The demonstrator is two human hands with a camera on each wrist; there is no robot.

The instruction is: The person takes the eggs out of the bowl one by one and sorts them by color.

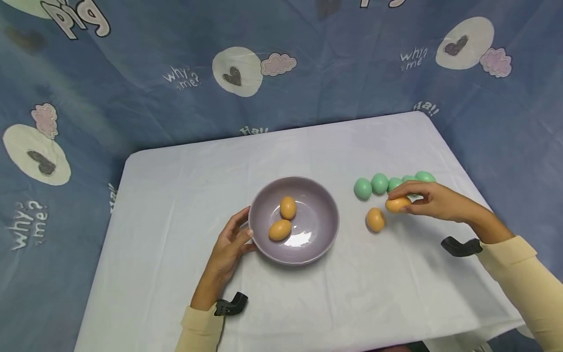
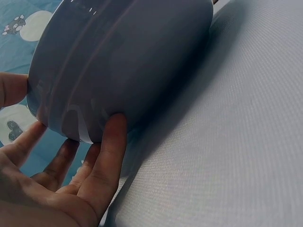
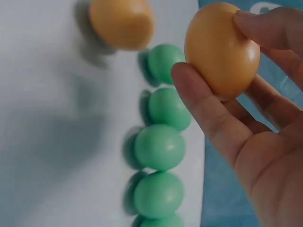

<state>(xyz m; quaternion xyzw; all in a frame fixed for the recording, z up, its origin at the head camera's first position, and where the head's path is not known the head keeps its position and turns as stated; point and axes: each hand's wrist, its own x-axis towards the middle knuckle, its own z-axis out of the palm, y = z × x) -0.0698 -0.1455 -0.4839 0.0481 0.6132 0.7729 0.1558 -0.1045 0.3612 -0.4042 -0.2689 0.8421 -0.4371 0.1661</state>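
Observation:
A glossy mauve bowl (image 1: 318, 215) stands on the white cloth, with two orange eggs (image 1: 280, 230) lying inside it. At its left side my left hand (image 1: 228, 249) holds the bowl, thumb at the rim and fingers against the outer wall (image 2: 118, 61). My right hand (image 1: 433, 200) pinches another orange egg (image 3: 220, 49) between thumb and fingers, above the cloth and to the right of the bowl. Close by on the cloth lies one more orange egg (image 1: 376, 220). Just behind the right hand runs a row of several green eggs (image 1: 362, 188), partly covered by that hand in the head view.
White cloth covers the table (image 1: 184, 195). A blue printed curtain (image 1: 334, 63) hangs behind it and along both sides. Each wrist bears a black mount (image 1: 461, 247) at the cuff of a pale yellow sleeve (image 1: 523, 278).

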